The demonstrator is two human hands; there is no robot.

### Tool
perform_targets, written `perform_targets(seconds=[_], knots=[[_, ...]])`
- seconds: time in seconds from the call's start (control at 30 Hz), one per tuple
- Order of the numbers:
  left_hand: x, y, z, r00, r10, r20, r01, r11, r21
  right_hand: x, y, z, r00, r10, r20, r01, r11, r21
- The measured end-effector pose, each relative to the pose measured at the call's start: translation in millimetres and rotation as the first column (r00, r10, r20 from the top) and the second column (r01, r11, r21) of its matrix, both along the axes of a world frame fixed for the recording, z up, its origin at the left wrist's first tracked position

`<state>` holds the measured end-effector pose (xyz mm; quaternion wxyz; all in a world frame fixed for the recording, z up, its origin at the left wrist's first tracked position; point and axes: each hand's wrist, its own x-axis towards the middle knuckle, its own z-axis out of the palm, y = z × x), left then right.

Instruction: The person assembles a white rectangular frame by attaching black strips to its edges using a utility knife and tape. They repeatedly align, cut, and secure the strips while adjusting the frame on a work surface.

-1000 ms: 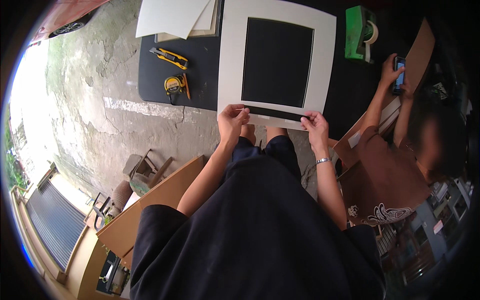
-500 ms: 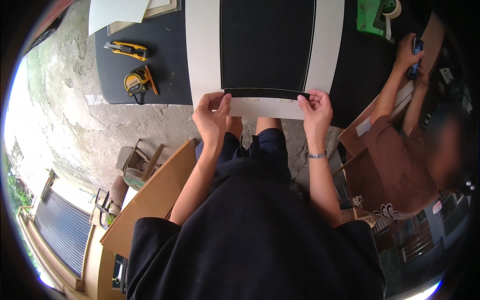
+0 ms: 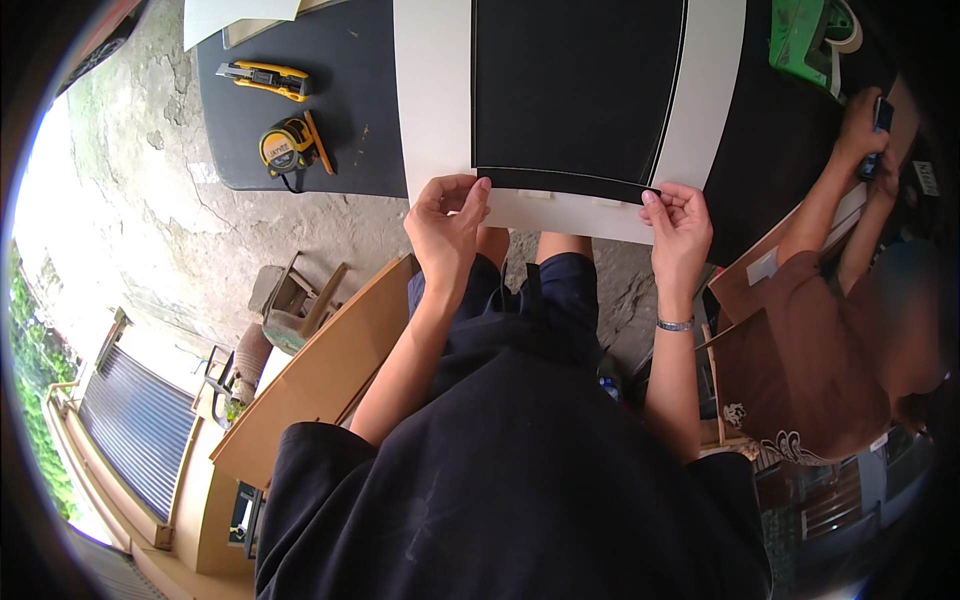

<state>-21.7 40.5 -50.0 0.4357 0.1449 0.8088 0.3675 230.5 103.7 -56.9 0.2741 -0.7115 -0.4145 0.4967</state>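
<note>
White mat board [image 3: 440, 110] with a black panel [image 3: 575, 85] in its window lies across the dark work surface [image 3: 360, 120] right in front of you, its near edge hanging just past the table's lip over your knees. Your left hand [image 3: 447, 222] pinches that near border at the panel's lower left corner, fingers curled closed on the board; your right hand [image 3: 680, 222] grips the same edge at the lower right corner, thumb and fingertips closed where a thin black strip [image 3: 565, 182] runs along the bottom of the panel. To do this well, I judge you should keep both pinches level and press the strip down evenly from one corner toward the other, so it stays parallel to the white border and does not wrinkle; steady the board so it does not slide off the lip. Beyond your left hand, well apart from the board's corner, sit a yellow tape measure [image 3: 288, 148] and, farther back, a yellow utility knife [image 3: 262, 78], with pale sheets [image 3: 235, 15] at the far edge. Off to your right another person's hands [image 3: 865, 125] work on brown cardboard [image 3: 770, 275], and a green tape dispenser [image 3: 805, 35] stands at the far right. Below the table is rough, cracked concrete floor [image 3: 150, 220].
</note>
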Motion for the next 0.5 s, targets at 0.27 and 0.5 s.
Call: perform_targets(seconds=[0.27,0.5], knots=[[0.0,1.1,0.2,1.0,0.015,0.01,-0.015,1.0,-0.007,2.2,1.3,0.4,1.0,0.021,-0.014,-0.022,0.999,-0.023],[-0.1,1.3,0.1,1.0,0.002,-0.001,-0.002,1.0,-0.012,1.0,1.0,1.4,0.999,0.017,-0.027,-0.018,1.0,-0.016]])
